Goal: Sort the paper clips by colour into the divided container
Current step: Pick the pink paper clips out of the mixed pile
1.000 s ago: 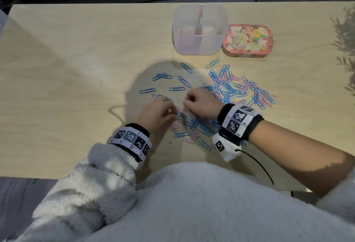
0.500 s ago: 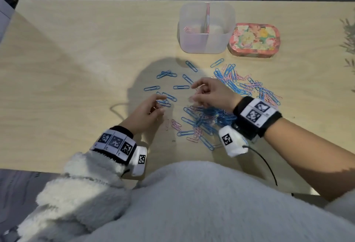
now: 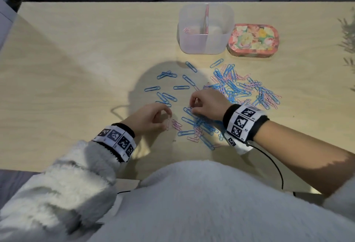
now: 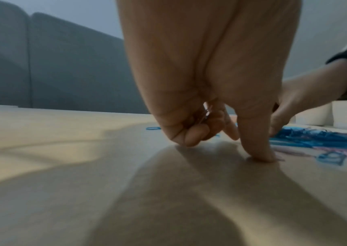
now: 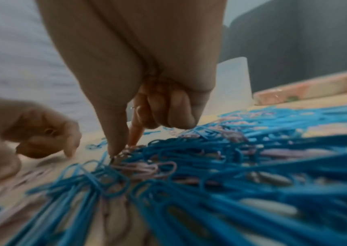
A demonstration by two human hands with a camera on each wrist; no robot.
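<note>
Blue and pink paper clips (image 3: 233, 88) lie scattered over the middle of the wooden table (image 3: 76, 68), with a second heap (image 3: 203, 126) nearer me. The clear divided container (image 3: 206, 30) stands at the back; a few pink clips (image 3: 189, 30) lie in its left compartment. My left hand (image 3: 169, 116) is curled, its fingertips on a pink clip (image 3: 168, 123) at the heap's left edge; the left wrist view shows clips tucked in its curled fingers (image 4: 193, 133). My right hand (image 3: 191, 107) pinches at pink clips (image 5: 138, 166) in the near heap, with a clip held in its curled fingers (image 5: 181, 113).
A floral tin (image 3: 253, 40) sits right of the container. Loose blue clips (image 3: 166, 74) lie spread to the left of the pile. A thin black cable (image 3: 272, 163) runs from my right wrist over the table's near edge.
My left hand has pulled back from the loose blue clips and curled over a pink clip nearer me. My right hand has come slightly nearer, onto the near heap.
</note>
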